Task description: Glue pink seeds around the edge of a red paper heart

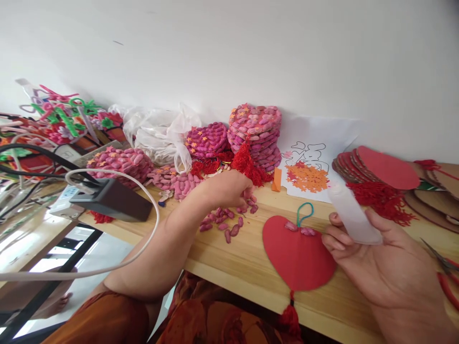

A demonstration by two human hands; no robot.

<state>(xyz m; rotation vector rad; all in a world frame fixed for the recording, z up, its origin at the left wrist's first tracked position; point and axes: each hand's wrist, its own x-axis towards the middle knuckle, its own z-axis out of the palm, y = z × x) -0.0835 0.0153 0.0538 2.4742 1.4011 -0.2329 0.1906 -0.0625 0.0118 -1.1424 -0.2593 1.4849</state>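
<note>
The red heart-shaped panel [299, 255] lay flat at the near edge of the surface [229, 260], between the two hands. Two pink shells sat at its top, one on each side of the teal loop [306, 215].

Right hand [373, 258]: fingers closed around a translucent bottle [353, 215], held tilted beside the panel's right edge. Risk: a hard squeeze at this tilt could have released contents onto the panel or the paper sheet [339, 131]. Whether the bottle was capped could not be told.

Left hand [243, 188]: fingers curled downward over the loose shells [227, 220]. Whether they gripped a shell could not be told. Risk: a sweeping withdrawal could have scattered shells toward the near edge.

Panel: the red tassel [291, 321] reached over the near edge, close to the person's clothing. Risk: a snag there could have pulled the panel off the surface.

Cable: the white cable [156, 210] looped near the left forearm. Risk: if caught, it could have shifted the black block [114, 200].
</note>
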